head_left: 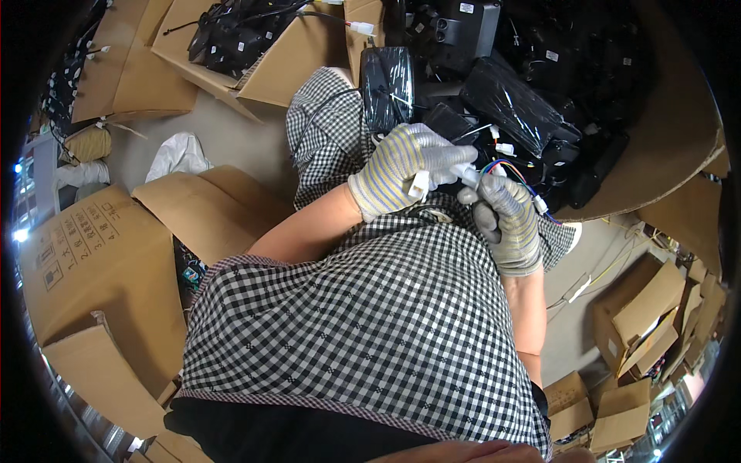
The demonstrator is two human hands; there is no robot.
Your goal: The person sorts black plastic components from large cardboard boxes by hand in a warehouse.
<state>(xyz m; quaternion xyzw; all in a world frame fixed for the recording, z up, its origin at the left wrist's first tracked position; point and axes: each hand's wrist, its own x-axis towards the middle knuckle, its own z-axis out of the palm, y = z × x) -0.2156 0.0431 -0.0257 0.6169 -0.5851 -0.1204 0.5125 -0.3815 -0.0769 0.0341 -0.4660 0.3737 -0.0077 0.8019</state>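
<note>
Both gloved hands meet just above the middle of the frame. The left hand (401,174), in a striped knit glove, is closed around a small white connector (465,174), with another white plug (419,185) hanging below its fingers. The right hand (509,220), in a grey-palmed glove, touches it from the right and pinches the coloured wires (513,171) that run from that connector; the wires arc up and over to a further white plug (540,204) at the glove's right edge. The two hands are pressed together on this wire harness, over the person's checked lap.

Behind the hands, filling the upper right of the frame, a large open cardboard box (664,147) holds a heap of black plastic housings (571,69), several wrapped in clear film; one wrapped unit (388,85) stands upright right above the left hand. In the upper left, a second open carton (270,73) holds more black parts (231,35) with cables. A closed printed carton (93,262) sits at the left edge, with a flattened flap (208,204) beside it. Smaller open cartons (644,309) crowd the lower right, on the floor (575,309). A white cloth (179,154) lies on the floor at the upper left.
</note>
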